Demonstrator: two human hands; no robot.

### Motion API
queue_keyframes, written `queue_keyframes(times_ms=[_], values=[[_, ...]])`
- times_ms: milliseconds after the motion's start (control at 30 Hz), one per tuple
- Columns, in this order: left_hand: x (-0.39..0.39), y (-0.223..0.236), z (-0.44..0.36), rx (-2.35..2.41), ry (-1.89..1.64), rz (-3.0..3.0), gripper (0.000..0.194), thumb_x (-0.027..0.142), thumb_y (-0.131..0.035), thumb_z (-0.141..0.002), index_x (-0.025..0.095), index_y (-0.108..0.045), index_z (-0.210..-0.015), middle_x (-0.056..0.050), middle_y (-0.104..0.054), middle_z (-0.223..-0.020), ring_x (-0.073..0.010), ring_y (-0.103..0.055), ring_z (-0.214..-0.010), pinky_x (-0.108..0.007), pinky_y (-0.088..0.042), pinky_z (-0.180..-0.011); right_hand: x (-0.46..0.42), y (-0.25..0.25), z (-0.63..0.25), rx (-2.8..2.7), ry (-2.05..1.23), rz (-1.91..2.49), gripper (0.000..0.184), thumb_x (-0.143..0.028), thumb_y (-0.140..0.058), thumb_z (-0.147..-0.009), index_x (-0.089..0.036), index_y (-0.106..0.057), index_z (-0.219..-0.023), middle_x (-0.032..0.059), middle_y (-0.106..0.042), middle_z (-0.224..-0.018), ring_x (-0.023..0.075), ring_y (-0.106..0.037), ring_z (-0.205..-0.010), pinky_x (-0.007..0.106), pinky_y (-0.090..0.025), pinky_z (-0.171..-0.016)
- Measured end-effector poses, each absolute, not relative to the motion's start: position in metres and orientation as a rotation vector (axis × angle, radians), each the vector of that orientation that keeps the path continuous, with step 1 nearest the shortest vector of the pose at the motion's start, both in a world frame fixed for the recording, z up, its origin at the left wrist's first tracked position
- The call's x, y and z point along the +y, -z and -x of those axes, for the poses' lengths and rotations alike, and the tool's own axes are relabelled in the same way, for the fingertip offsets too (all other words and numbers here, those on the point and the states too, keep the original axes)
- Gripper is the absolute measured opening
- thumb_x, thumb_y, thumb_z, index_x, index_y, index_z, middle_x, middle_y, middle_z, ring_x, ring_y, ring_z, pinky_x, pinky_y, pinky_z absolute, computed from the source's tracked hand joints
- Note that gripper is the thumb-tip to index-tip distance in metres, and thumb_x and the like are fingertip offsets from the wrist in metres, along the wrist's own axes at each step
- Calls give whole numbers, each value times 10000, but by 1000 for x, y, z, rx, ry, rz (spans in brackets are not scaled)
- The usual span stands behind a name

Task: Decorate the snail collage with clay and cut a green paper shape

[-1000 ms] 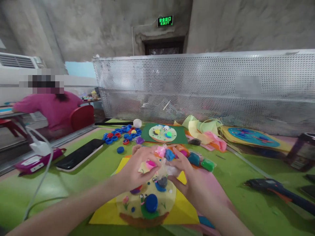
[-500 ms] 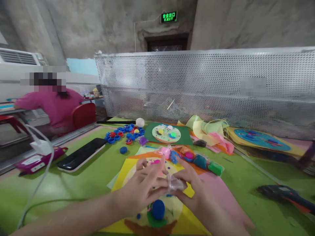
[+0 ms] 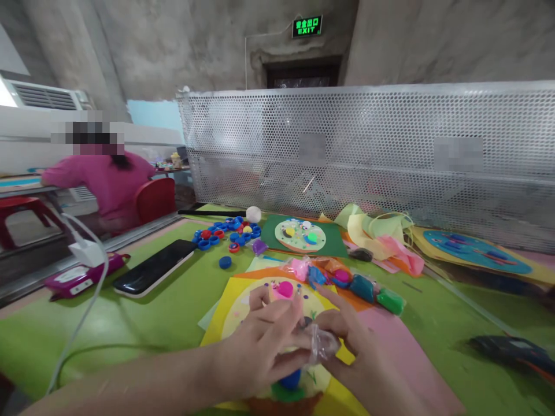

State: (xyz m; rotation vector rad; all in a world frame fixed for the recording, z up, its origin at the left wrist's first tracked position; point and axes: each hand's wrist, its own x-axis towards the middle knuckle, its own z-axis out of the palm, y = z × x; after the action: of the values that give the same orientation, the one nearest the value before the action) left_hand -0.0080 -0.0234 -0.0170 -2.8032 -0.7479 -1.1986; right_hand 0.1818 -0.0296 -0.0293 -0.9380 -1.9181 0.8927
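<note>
Between my two hands is a small clear plastic wrapper, crumpled, with something pale or dark inside that I cannot make out. The fingertips of my left hand pinch its left end. My right hand grips its right side between thumb and fingers. Just below them lies a yellow sheet bearing a round cream disc decorated with a pink clay piece, small dots and a blue piece over green. My hands cover much of the disc.
Wrapped clay packs lie beyond my hands, near blue bottle caps and a green card with a decorated disc. Left are a phone and a power strip; right, a glue gun. A perforated metal screen stands behind.
The view has shifted, so the scene sits slightly further right. Both hands still hold the wrapper, now lower over the disc and covering more of the blue piece.
</note>
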Motion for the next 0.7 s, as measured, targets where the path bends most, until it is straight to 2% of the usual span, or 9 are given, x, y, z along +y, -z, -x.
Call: queue_keyframes(times_ms=[100,200,300,433,533,600,700], values=[[-24,7,8,-853,1076,2837,715,320,-382,-932,186,144,-1398,-9,-732,-788,-235,-624,-861,-428,-402,-804,-28,24,-184,-1894,-902,979,675,-146,-519,-734,-254,-239,-1339,3,-650,-841,173,-616,-839,341,-479,-823],[-26,1,6,-800,1019,2763,680,336,-366,-942,165,102,-1405,-4,-723,-784,-208,-618,-853,-413,-399,-836,-28,16,-189,-1963,-943,1006,742,-120,-527,-720,-251,-191,-1369,0,-638,-836,169,-615,-840,328,-491,-810],[-30,4,6,-613,1005,2673,714,202,-426,-927,152,105,-1403,41,-711,-736,-161,-605,-848,-359,-386,-897,-29,10,-194,-2074,-941,975,780,-79,-518,-710,-280,-181,-1384,2,-637,-859,174,-614,-853,325,-500,-789],[-35,7,8,-580,1022,2689,787,80,-456,-880,164,131,-1397,79,-698,-702,-153,-573,-869,-298,-416,-849,-33,9,-194,-2061,-941,931,730,-105,-502,-735,-310,-215,-1374,-17,-620,-786,172,-616,-762,301,-514,-666],[-36,-1,8,-615,997,2630,661,149,-377,-930,100,83,-1402,20,-700,-724,-168,-580,-854,-306,-442,-802,-36,8,-192,-1911,-1006,980,702,-146,-541,-740,-315,-248,-1355,-34,-609,-747,162,-614,-739,319,-501,-720],[-37,-8,7,-655,999,2589,596,221,-310,-957,65,54,-1402,-46,-701,-813,-176,-590,-832,-314,-460,-772,-37,7,-191,-1876,-1098,995,725,-160,-585,-724,-299,-254,-1355,-29,-614,-755,161,-614,-742,331,-490,-755],[-39,-13,7,-652,1070,2628,582,270,-267,-964,76,53,-1409,-77,-686,-873,-174,-594,-787,-301,-468,-748,-38,4,-190,-1834,-1269,985,790,-175,-637,-702,-282,-229,-1370,-13,-624,-773,161,-609,-734,319,-487,-722]])
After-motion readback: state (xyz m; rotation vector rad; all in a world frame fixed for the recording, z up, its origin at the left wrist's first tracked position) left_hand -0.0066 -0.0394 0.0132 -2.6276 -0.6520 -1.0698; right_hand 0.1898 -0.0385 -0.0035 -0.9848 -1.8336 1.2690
